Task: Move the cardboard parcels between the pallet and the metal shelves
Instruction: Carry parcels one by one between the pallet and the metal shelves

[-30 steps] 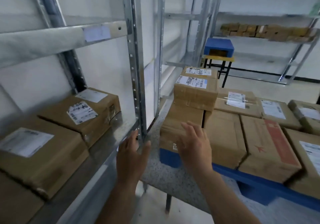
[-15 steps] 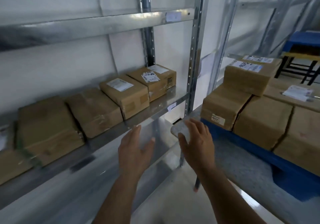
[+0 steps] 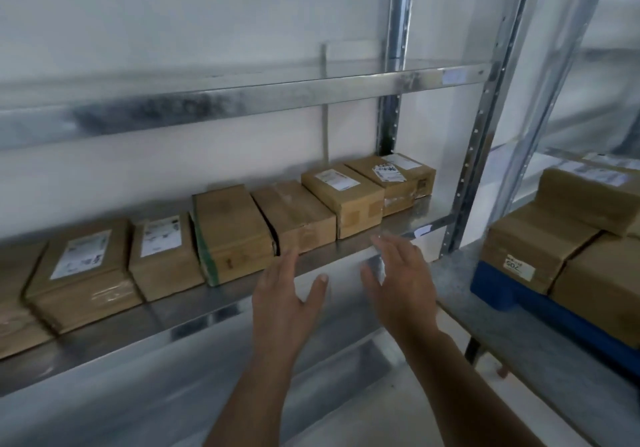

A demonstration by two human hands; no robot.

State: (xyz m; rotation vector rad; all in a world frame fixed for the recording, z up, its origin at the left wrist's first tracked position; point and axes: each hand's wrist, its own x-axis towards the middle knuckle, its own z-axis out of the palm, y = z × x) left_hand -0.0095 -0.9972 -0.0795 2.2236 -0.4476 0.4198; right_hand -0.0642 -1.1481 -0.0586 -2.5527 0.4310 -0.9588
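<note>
Several cardboard parcels stand in a row on the metal shelf (image 3: 346,256). Among them are a plain parcel (image 3: 294,218), one with a green band (image 3: 232,232) and a labelled one (image 3: 343,193). My left hand (image 3: 282,304) and my right hand (image 3: 403,287) hover open, palms facing each other, just in front of the shelf edge below the plain parcel. Neither hand touches anything. More parcels (image 3: 540,238) sit stacked on the blue pallet (image 3: 502,290) at the right.
An upper shelf beam (image 3: 242,100) runs above the parcels. A perforated steel upright (image 3: 474,155) separates the shelf bay from the grey table (image 3: 519,335) that carries the pallet. A lower shelf (image 3: 138,387) lies below my hands.
My view has swung left from the pallet to the shelf. Both hands have moved with it and now face the row of shelved parcels, still holding nothing.
</note>
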